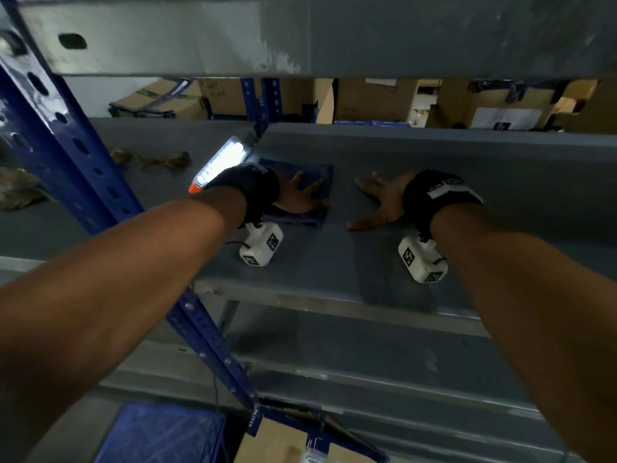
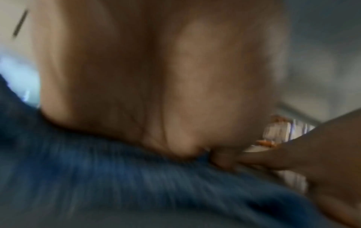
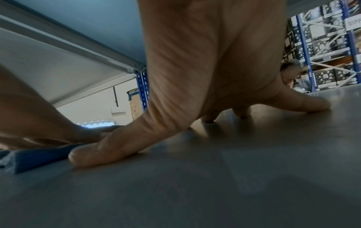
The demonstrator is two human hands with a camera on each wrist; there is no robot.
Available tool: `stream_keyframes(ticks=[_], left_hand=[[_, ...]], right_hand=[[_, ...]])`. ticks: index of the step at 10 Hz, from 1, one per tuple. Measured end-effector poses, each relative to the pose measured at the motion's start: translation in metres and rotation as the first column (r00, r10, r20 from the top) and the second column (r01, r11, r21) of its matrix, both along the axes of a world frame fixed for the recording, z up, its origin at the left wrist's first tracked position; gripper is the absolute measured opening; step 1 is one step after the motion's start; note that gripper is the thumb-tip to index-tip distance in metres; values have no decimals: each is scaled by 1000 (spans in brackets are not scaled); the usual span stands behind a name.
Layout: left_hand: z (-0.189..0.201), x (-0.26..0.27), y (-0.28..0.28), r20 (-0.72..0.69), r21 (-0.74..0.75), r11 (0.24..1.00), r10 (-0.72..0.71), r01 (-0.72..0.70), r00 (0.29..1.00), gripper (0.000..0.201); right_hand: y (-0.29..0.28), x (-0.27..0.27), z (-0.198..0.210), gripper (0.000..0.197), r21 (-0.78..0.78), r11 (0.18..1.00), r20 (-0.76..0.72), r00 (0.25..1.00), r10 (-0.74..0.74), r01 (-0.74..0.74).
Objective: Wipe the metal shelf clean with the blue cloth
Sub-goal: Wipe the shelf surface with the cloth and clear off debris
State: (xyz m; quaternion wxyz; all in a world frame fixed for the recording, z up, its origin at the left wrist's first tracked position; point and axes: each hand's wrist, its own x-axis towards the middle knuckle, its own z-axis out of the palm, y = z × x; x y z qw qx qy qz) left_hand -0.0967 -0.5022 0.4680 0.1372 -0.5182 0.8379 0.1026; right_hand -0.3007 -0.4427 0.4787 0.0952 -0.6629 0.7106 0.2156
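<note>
A folded blue cloth (image 1: 320, 175) lies on the grey metal shelf (image 1: 434, 155). My left hand (image 1: 302, 197) presses flat on it with fingers spread; the left wrist view is blurred and shows the palm (image 2: 156, 77) on the cloth (image 2: 117, 185). To its right, my right hand (image 1: 379, 200) rests flat on the bare shelf with fingers splayed, holding nothing. From the right wrist view, the right hand (image 3: 205, 69) has its fingertips on the shelf (image 3: 215, 185), and the cloth (image 3: 29, 158) lies just left of the thumb.
A lit LED lamp (image 1: 222, 163) with an orange end lies left of the cloth. Debris (image 1: 157, 160) sits on the neighbouring shelf. Blue uprights (image 1: 66, 142) stand at left, and a grey shelf (image 1: 300, 31) hangs overhead. Cardboard boxes (image 1: 374, 98) stand behind; a person (image 3: 291, 74) is far off.
</note>
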Motion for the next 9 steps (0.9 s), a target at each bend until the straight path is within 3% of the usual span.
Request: stream_keyframes(ticks=[2,5,6,7,8,9], left_hand=[[26,-15,-15,91,-2,999,-32,33,995,65],[0,-19,-26,26,-24,999,-30,30,999,74],[-9,-12,-25,81,9,997,-72,71,994,77],[-4,-19,-34,85,-28,998,-58,61,995,64],[-5,-22,-66,149,-4,998,-64,65,987,90],[-24,-28,-115,191,-25,998,-48,53,981,133]], right_hand=[[-9,-6,-7,142,23,999,36,999,23,-23],[-11,-8,-7,137,5,999,15,999,32,-32],[-10,-7,-6,134,19,1000,28,1000,1,-1],[-12,-10,-7,135,0,1000,50,999,10,-10],[-16,-14,-14,132,-32,999,75,997,30,-28],[-15,-14,-16,127,-31,999,58,998,21,-19]])
